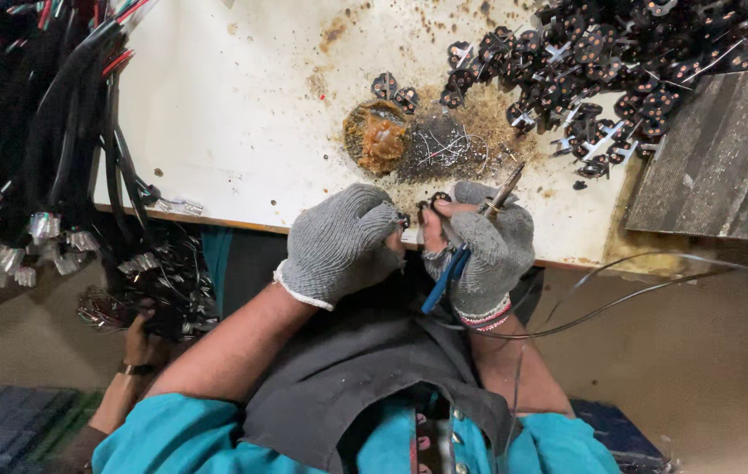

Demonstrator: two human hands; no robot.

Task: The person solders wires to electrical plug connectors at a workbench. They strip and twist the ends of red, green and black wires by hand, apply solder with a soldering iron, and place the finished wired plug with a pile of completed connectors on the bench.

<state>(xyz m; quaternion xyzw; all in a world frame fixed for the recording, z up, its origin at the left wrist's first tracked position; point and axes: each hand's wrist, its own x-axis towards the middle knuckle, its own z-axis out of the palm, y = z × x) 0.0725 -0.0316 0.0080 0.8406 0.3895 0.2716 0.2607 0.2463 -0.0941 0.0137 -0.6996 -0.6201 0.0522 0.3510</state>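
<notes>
My left hand (pixel 339 241), in a grey knit glove, is closed around a small black part (pixel 404 220) at the table's near edge. My right hand (pixel 488 246), in a grey fingerless glove, grips a soldering iron (pixel 501 190) with a blue handle (pixel 444 279); its metal tip points up toward the table. The bare fingertips of my right hand pinch a small black piece (pixel 438 198) right next to my left hand. Both hands meet just over the table edge, above my lap.
A stained white table (pixel 242 114) holds a round tin of amber flux (pixel 377 136), a patch of solder scraps (pixel 449 145), and a large heap of small black plug parts (pixel 620 70). Black cable bundles (pixel 58 149) hang at left. A grey block (pixel 725 158) lies at right. Another person's hand (pixel 139 338) is at lower left.
</notes>
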